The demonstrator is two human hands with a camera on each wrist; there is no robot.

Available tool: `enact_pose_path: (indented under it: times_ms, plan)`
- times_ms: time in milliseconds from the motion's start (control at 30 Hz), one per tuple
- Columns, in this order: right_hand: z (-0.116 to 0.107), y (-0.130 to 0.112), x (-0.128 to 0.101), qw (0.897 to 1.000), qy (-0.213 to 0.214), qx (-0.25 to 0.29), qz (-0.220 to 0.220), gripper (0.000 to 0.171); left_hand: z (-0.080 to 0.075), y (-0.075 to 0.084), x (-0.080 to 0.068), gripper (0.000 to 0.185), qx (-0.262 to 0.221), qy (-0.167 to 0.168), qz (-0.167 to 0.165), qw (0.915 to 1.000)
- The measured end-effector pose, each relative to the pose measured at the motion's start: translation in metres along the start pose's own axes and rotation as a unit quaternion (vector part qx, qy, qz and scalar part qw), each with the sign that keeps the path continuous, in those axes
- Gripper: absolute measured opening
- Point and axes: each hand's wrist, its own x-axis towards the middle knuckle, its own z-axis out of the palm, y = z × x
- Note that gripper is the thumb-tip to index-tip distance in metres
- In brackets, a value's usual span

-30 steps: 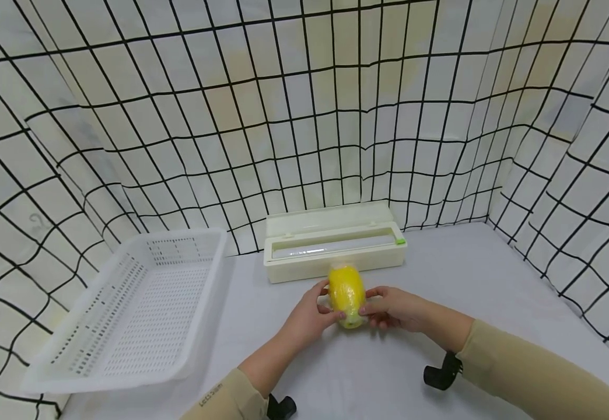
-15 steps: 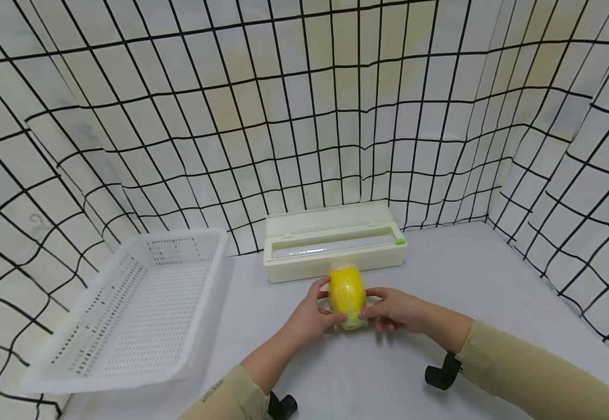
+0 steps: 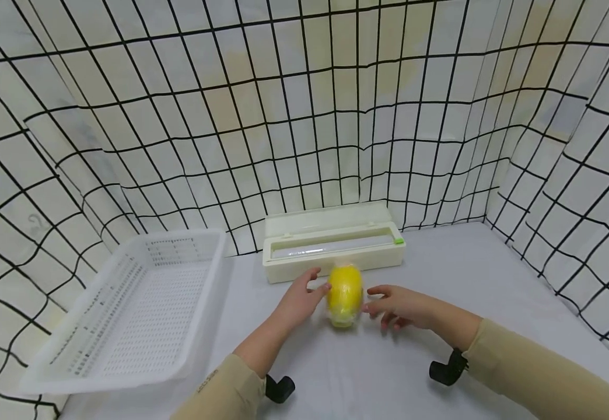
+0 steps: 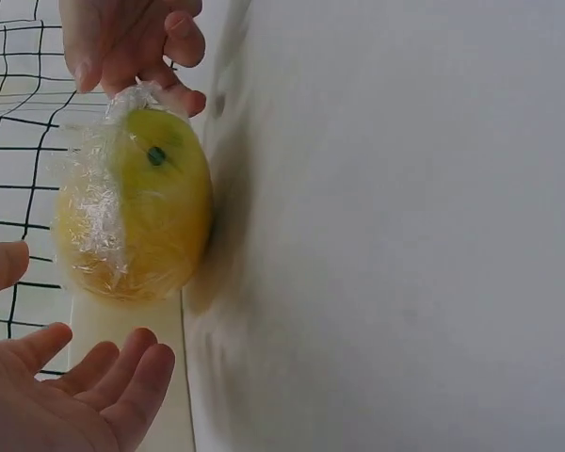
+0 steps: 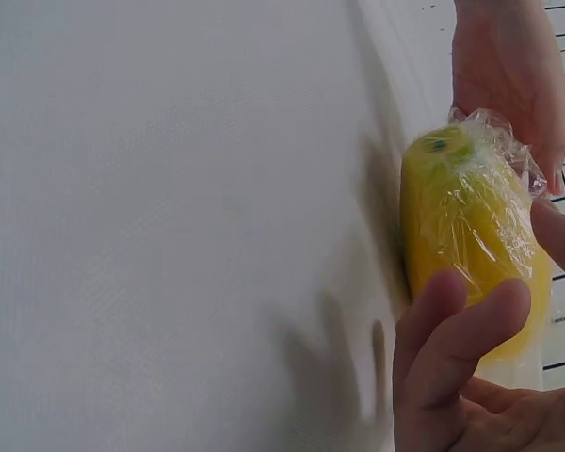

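Observation:
A yellow oval fruit (image 3: 345,294), like a small melon with a greenish stem end, rests on the white cloth, wrapped in clear cling film. Crinkled film bunches at its near end in both wrist views. My left hand (image 3: 299,300) is spread on its left, fingers loosely extended; in the left wrist view the left hand (image 4: 75,395) appears apart from the fruit (image 4: 155,217). To the right, my right hand (image 3: 401,306) hovers close by with loosely bent fingers, holding nothing. The right wrist view shows the right hand (image 5: 480,377) partly in front of the fruit (image 5: 452,217).
Behind the fruit stands a cream cling film dispenser (image 3: 336,265), lid raised, a film roll (image 3: 331,247) inside and a green tab at its right end. A white perforated basket (image 3: 199,326) sits at left. Black wire grid panels (image 3: 310,111) enclose the back and sides.
Both hands have let go of the wrapped fruit and drawn apart, the left hand moving left and the right hand slightly right. The fruit has shifted slightly left.

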Motion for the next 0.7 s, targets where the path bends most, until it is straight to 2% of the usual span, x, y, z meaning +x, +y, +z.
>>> enact_pose_path:
  times_ms: [167,300,367,533,700]
  plan:
    - [0.006,-0.002,-0.003,1.0,0.022,-0.011,0.007,0.088,0.002,0.011,0.013,0.05,0.023,-0.007,0.017,0.9996]
    - [0.015,-0.004,-0.004,0.999,0.034,-0.03,0.01,0.095,0.004,0.018,0.017,0.052,0.042,-0.013,0.021,0.9988]
    - [0.019,-0.006,-0.004,0.999,0.038,-0.038,0.01,0.098,0.004,0.019,0.018,0.053,0.033,-0.019,0.019,0.9991]
    - [0.022,-0.007,-0.003,0.998,0.036,-0.059,-0.006,0.096,0.003,0.018,0.018,0.053,-0.009,-0.028,-0.003,0.9996]
    - [0.019,-0.008,-0.001,0.995,0.033,-0.084,-0.032,0.092,-0.001,0.014,0.018,0.051,0.004,-0.016,-0.022,0.9996]
